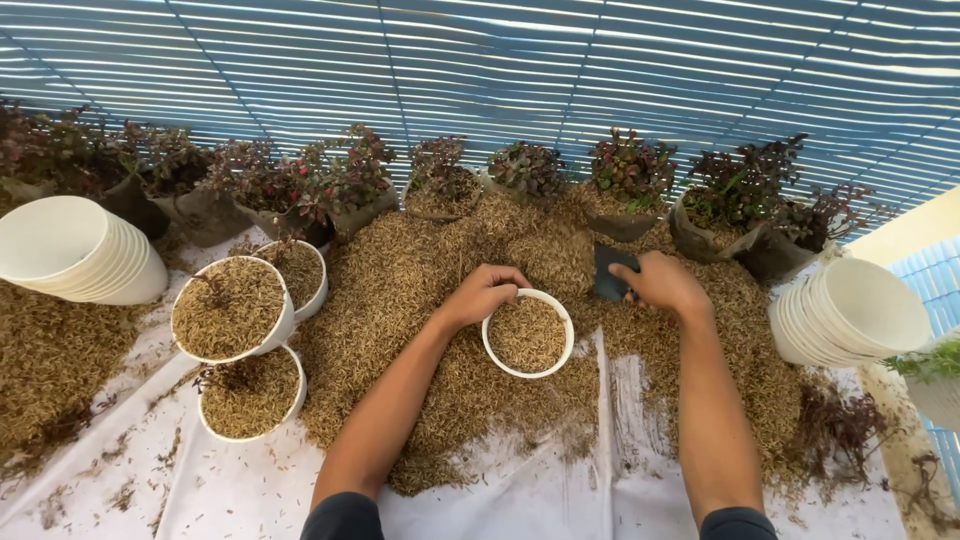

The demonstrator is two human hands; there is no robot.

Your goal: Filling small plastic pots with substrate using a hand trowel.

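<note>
My left hand (pixel 483 292) grips the far rim of a white pot (pixel 497 358) partly filled with brown husk, set on a big heap of husk (pixel 420 270). My right hand (pixel 662 283) holds a dark flat scoop (pixel 608 270) pushed into the heap just right of the pot. To the left stand three white pots full of husk, the nearest (pixel 250 395), one behind it (pixel 230 308) and a third (pixel 300 270), each with a small dark seedling.
Stacks of empty white pots lie on their sides at the left (pixel 75 250) and right (pixel 850 315). A row of red-leaved plants in dark bags (pixel 630 180) lines the back. White sheeting (pixel 560 500) covers the floor, and a blue slatted wall (pixel 500 70) stands behind.
</note>
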